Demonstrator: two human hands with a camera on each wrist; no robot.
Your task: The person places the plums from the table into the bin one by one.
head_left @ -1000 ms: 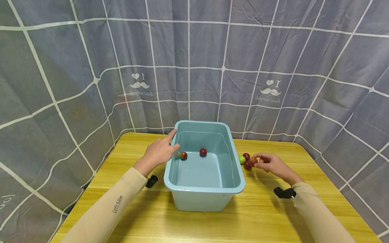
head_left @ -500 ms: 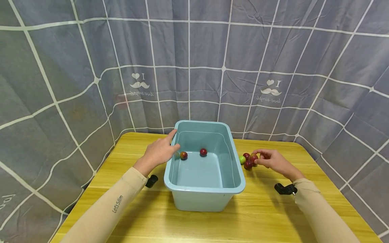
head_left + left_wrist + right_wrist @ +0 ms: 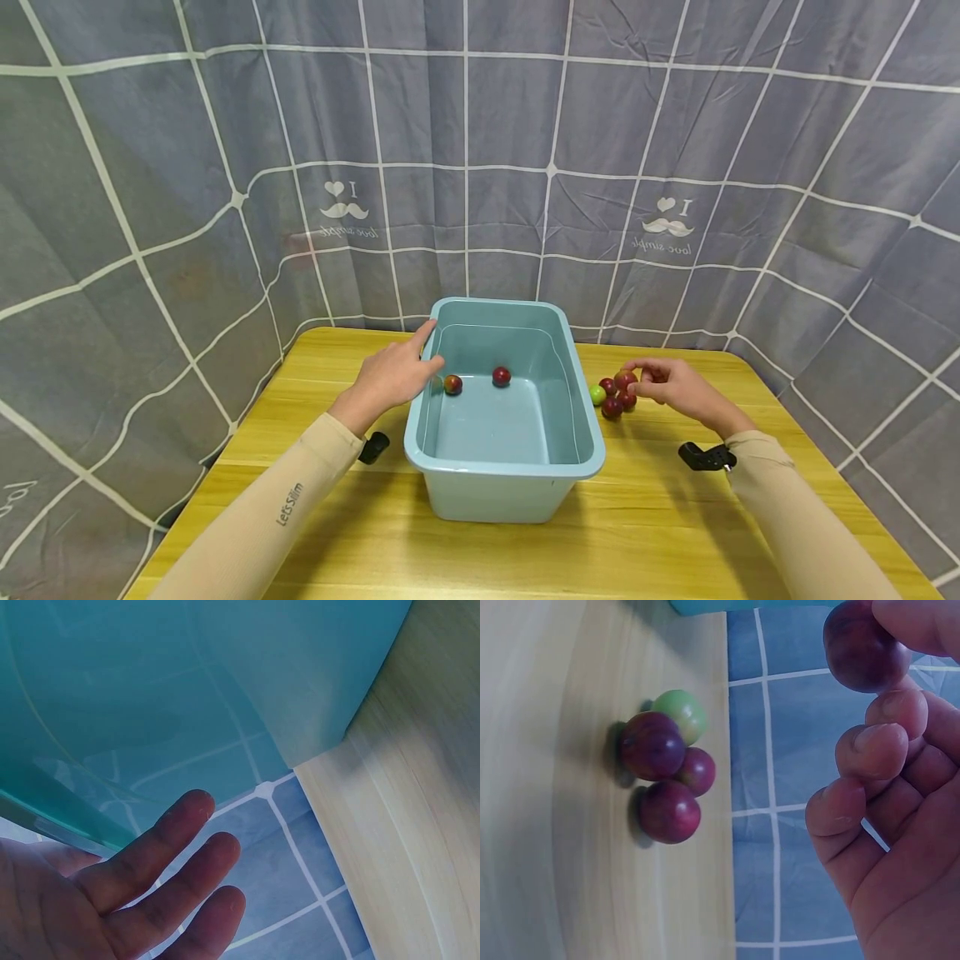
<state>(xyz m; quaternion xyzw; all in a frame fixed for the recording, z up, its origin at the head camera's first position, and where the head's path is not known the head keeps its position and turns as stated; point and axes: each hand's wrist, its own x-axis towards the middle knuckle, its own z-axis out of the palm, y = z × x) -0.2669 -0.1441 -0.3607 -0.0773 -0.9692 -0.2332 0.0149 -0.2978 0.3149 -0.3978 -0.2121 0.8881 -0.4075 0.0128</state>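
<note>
A light blue plastic tub (image 3: 504,468) stands on the table, with two reddish plums (image 3: 501,377) on its floor. My left hand (image 3: 393,372) rests at its left rim, index finger straight along the edge and thumb over the inside. The other fingers (image 3: 161,840) extend loosely outside the wall, holding nothing. To the right of the tub, my right hand (image 3: 678,389) pinches a dark red plum (image 3: 859,649) between thumb and fingertips, raised above the table. Below it lie a green plum (image 3: 681,716) and several dark red plums (image 3: 669,812), clustered together.
The wooden table (image 3: 675,533) has rounded far corners. A grey curtain (image 3: 510,208) with white grid lines hangs close behind and along both sides. Black wrist devices (image 3: 705,456) sit under both forearms.
My right hand has lifted a plum up out of the cluster, so another plum beneath it now shows. The left hand and the tub have stayed where they were.
</note>
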